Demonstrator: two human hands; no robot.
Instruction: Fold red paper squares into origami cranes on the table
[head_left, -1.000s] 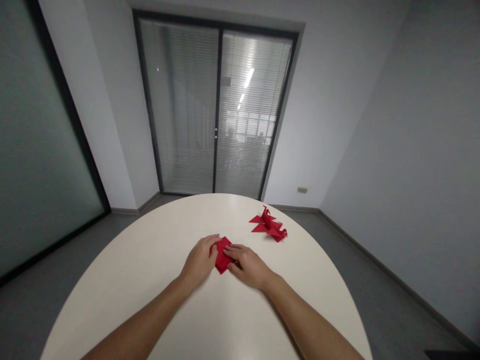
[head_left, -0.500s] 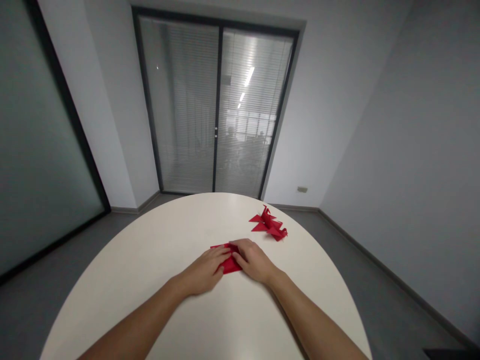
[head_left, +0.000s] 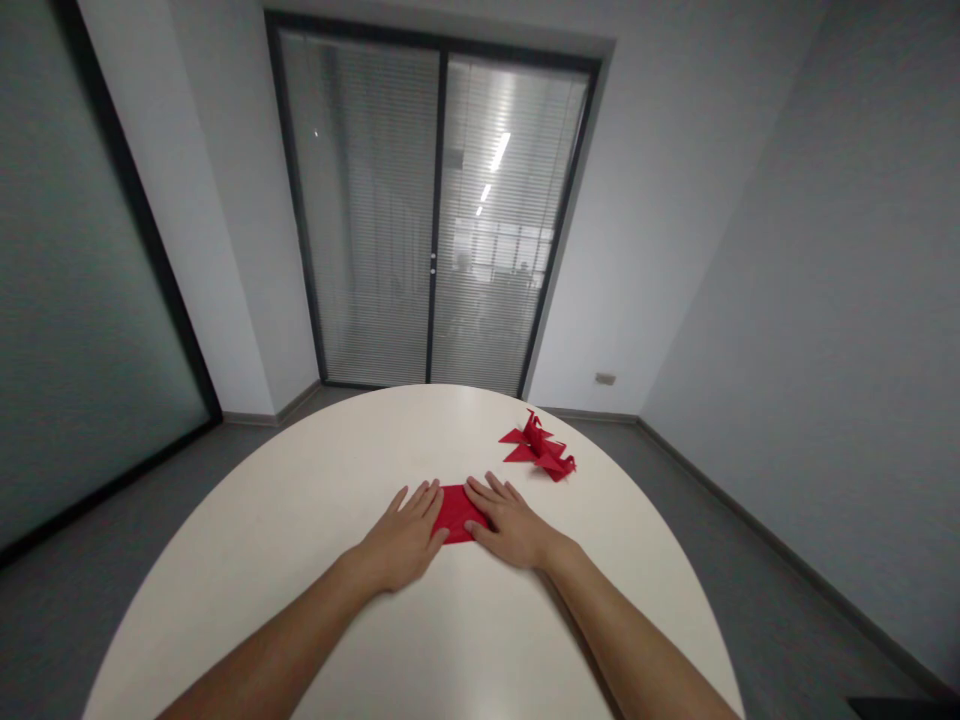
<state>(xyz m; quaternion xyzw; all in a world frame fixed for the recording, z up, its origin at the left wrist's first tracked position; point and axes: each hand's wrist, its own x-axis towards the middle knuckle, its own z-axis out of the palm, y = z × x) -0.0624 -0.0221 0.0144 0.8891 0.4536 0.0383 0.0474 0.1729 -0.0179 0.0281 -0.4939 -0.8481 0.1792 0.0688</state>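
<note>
A piece of red paper [head_left: 456, 514] lies flat on the white round table [head_left: 322, 500], between my two hands. My left hand [head_left: 405, 537] rests on its left edge, fingers stretched out and a little apart. Over the right edge lies my right hand [head_left: 510, 525], its fingers spread and its thumb on the paper. Both hands cover the paper's sides, so its full outline is hidden. Beyond my right hand, folded red paper cranes [head_left: 538, 447] sit close together near the table's far right edge.
Past the table's far edge stands a glass door [head_left: 435, 220] with blinds and a dark frame. A frosted glass panel [head_left: 82, 300] is on the left. A wall outlet [head_left: 605, 379] sits low on the wall at the right.
My hands have moved apart to the paper's two sides, and their fingers have spread. More of the red paper's middle shows. The cranes have stayed in place.
</note>
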